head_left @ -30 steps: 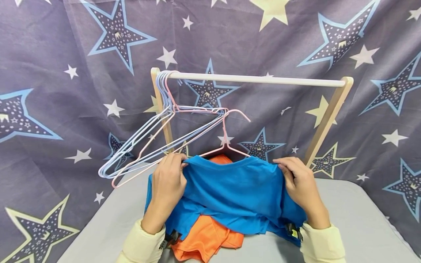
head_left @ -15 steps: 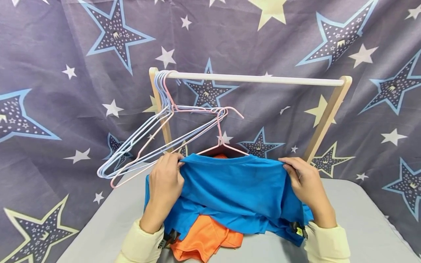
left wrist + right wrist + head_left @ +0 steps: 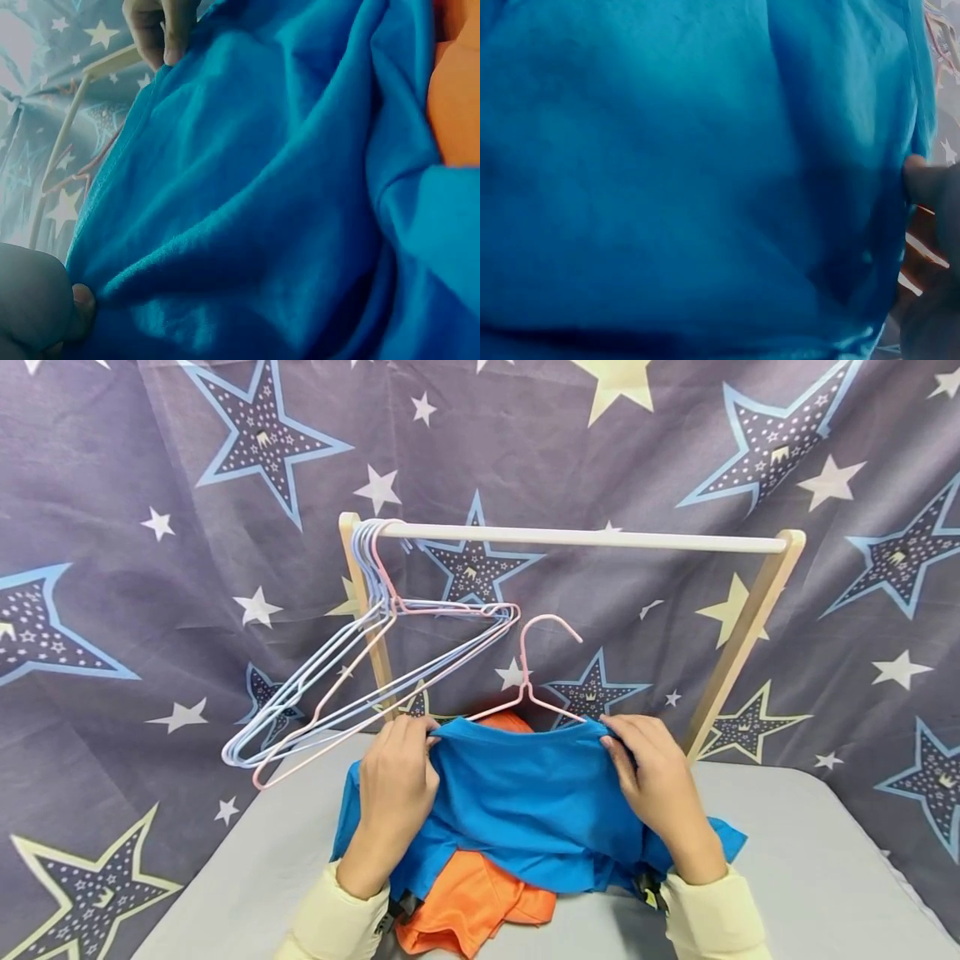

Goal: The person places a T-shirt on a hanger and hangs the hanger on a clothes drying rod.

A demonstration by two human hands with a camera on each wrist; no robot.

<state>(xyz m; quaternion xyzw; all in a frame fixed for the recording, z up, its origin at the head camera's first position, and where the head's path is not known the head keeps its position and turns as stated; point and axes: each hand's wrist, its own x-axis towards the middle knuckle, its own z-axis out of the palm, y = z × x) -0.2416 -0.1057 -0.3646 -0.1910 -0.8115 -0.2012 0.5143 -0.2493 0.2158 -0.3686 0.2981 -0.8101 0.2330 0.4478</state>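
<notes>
Starry backdrop [image 3: 525,460] behind hangers [image 3: 390,603], blue garment [image 3: 532,802].

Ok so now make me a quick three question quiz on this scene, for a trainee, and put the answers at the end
1. True or false: the pink hanger partly hidden by the blue garment is not hung on the white rail.

2. Multiple choice: what do the left hand and the right hand both pinch?
A) the orange cloth
B) the blue garment
C) the white rail

3. Fill in the blank: in the head view, the bunch of hangers hangs at the ____ end of the rail.

Key:
1. True
2. B
3. Left
</notes>
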